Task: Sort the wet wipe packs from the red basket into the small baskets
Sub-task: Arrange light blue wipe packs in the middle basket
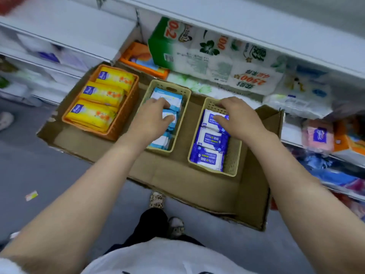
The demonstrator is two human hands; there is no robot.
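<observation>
Head camera, looking down past two bare forearms at a flattened cardboard sheet [177, 182] on a grey shop floor, in front of white shelving. Three small baskets sit on the cardboard in a row. On the left, an orange basket [126, 113] holds three yellow wipe packs [101, 93] lying flat, one behind the other. In the middle, a beige basket [184, 95] holds light blue and white packs [169, 96]; their number cannot be counted because they overlap and a hand covers them. The left hand [153, 117] reaches into this basket, its fingers curled around one light blue pack. On the right, a second beige basket [234, 155] holds three dark blue and white packs [212, 140] marked 75%, in a line from near to far. The right hand [240, 117] lies over the farthest of these, fingers bent down onto it; whether they grasp it or only press cannot be told. A fourth, orange basket [144, 66] stands farther back by the shelf, beside a large green and white tissue bundle [213, 56].
</observation>
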